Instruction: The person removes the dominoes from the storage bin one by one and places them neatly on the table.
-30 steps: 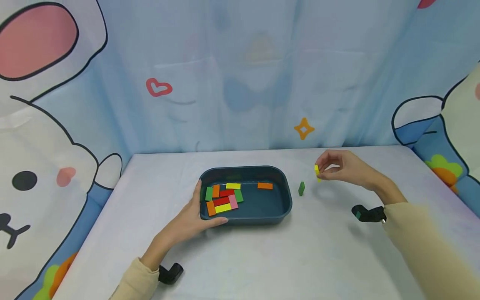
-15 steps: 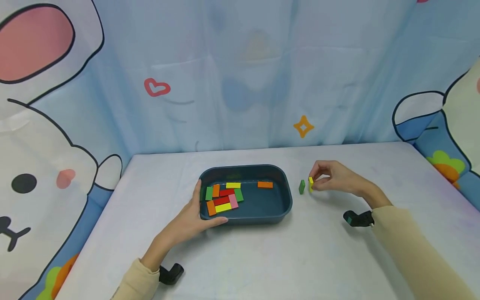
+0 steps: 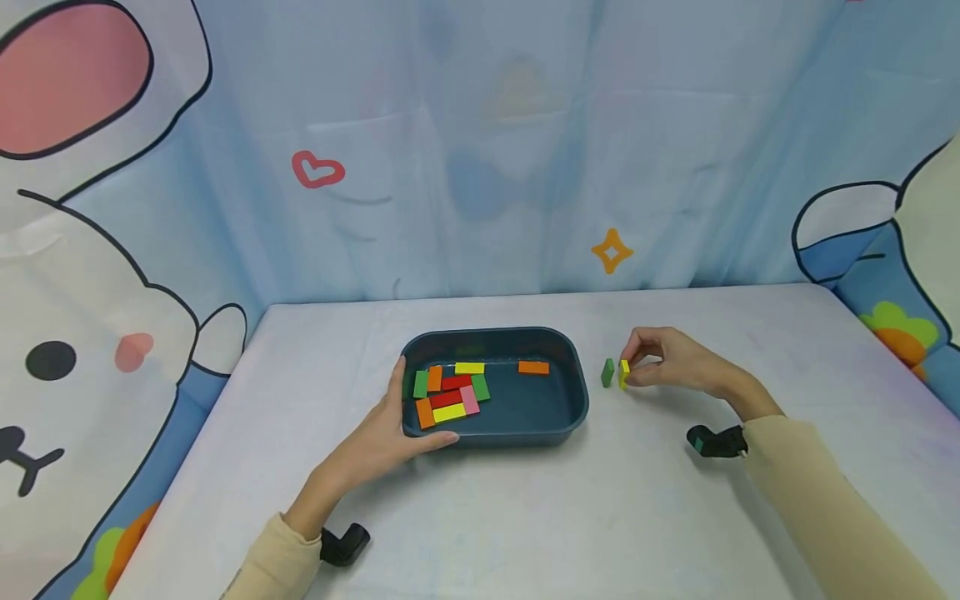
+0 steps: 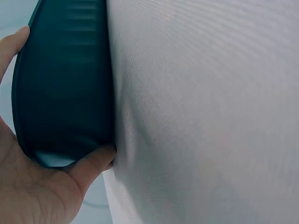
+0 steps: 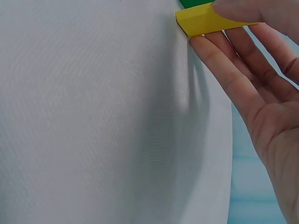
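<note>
My left hand [image 3: 375, 444] holds the left end of a dark teal tray [image 3: 517, 437], thumb along its front wall and fingers at its left side. In the left wrist view the tray wall [image 4: 60, 98] sits between thumb and fingers. My right hand [image 3: 682, 362] pinches a yellow domino-like block [image 3: 624, 375] upright on the white table, right of the tray. Just left of it stands a green block [image 3: 607, 372], a narrow gap between them. The right wrist view shows the thumb [image 5: 247, 10] on the yellow block, fingers on its other side.
Several flat blocks lie in the tray's left part: red, green, yellow, orange and a pink block [image 3: 469, 400]. One orange block [image 3: 533, 367] lies apart at the tray's back right. A patterned blue curtain [image 3: 487, 167] hangs behind the white table [image 3: 525, 525].
My right hand has brought the yellow block left and down to stand beside the green block. In the last half second it barely moves. My left hand stays on the tray.
</note>
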A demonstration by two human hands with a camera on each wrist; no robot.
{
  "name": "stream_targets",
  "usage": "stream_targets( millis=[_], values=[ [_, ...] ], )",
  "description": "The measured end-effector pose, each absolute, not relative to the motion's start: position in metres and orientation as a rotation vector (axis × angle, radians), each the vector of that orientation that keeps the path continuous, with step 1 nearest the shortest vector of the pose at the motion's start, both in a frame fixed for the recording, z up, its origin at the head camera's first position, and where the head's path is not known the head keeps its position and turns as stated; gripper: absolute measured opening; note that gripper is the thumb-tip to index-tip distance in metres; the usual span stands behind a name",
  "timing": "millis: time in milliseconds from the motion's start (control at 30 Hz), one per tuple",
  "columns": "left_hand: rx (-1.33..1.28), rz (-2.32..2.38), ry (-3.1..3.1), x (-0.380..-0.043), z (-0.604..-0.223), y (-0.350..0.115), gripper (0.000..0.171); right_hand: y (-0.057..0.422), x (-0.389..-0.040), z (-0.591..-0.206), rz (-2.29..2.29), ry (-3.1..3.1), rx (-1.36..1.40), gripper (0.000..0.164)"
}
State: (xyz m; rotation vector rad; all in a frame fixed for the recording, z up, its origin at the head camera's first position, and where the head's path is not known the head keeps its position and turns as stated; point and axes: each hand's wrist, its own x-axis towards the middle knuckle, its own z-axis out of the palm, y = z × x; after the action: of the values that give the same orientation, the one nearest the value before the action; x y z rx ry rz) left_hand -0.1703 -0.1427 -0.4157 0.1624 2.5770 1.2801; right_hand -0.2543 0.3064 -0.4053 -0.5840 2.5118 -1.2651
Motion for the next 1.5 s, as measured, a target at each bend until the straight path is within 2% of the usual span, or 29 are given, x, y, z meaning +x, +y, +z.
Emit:
stream_targets(
  millis=[1100, 1333, 1500],
  values=[
    [0.189, 1.268, 2.582, -0.169, -0.416, -0.144, 0.133, 0.308, -0.255, -0.401, -1.154, 2.574, -0.607, 0.034],
    [0.193, 1.289, 2.579, -0.17, -0.415, -0.144, 0.132, 0.321, -0.253, -0.379, -1.058, 2.648, -0.641, 0.043],
    [0.203, 1.299, 2.574, -0.17, -0.416, -0.144, 0.132, 0.314, -0.249, -0.348, -0.926, 2.756, -0.715, 0.04]
  ],
)
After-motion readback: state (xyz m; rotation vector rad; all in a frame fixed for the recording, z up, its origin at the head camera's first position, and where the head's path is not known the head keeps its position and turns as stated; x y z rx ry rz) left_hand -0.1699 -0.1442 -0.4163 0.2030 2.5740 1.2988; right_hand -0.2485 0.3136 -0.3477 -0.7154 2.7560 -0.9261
